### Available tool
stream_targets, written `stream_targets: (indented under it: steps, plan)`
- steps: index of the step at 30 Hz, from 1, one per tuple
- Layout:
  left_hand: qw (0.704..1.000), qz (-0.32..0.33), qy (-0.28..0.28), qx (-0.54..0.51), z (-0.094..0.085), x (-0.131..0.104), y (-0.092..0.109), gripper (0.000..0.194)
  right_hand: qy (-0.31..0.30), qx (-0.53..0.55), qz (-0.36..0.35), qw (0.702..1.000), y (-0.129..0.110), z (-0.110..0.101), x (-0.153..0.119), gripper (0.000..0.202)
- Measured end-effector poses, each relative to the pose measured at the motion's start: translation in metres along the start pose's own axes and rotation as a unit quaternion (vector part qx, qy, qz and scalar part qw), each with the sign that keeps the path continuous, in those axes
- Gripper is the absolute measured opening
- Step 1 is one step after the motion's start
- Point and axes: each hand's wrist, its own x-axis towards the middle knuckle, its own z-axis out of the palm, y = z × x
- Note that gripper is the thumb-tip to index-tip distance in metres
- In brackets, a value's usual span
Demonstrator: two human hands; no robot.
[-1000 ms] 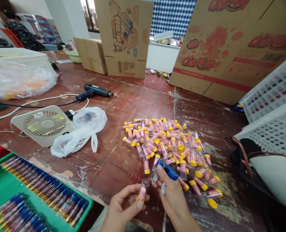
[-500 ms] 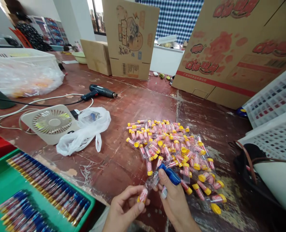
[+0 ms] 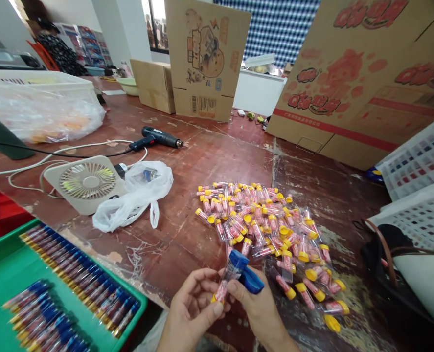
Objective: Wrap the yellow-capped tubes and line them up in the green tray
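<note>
Between the thumb and fingers of my left hand (image 3: 187, 310) is a small clear tube (image 3: 222, 288) with a yellow cap at its lower end and pink-and-white contents. It tilts up to the right, and blue plastic film surrounds its upper end. My right hand (image 3: 262, 313) is closed around a bundle of blue plastic sleeves (image 3: 252, 281), with its thumb against the tube. Exactly how many sleeves it holds is hidden. Just beyond my hands lies a loose pile of similar yellow-capped tubes (image 3: 258, 230).
At left, a green tray (image 3: 138, 313) holds rows of blue-topped tubes. Behind it are a small fan (image 3: 88, 181), a white plastic bag (image 3: 117, 210) and a heat gun (image 3: 161, 137). Cardboard boxes (image 3: 205, 63) stand at the back; white baskets (image 3: 415, 210) are at right. A person sits far left.
The blue film now stands at the tube's upper end, where my right hand has brought it. Both hands have come closer together, and the whole view has shifted slightly.
</note>
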Motion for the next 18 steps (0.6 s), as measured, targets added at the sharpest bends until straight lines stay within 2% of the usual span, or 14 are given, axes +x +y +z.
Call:
stream_targets:
  steps: [3,10,13,18]
  plan:
    - [1.000,0.016,0.003,-0.006,0.003,0.002,0.004,0.039,-0.039,0.039,0.028,0.998,-0.002,0.009,-0.003,0.028]
    - [0.999,-0.008,-0.016,0.038,0.002,0.001,0.014,0.036,0.019,0.118,0.039,0.992,-0.002,0.012,0.000,0.027]
    - [0.999,-0.013,-0.026,0.022,0.002,0.000,0.013,0.032,0.013,0.126,0.043,0.991,-0.001,0.013,0.000,0.025]
    - [1.000,0.022,0.016,-0.005,0.001,0.000,0.009,0.042,-0.021,0.116,0.060,0.991,0.004,0.017,-0.006,0.023]
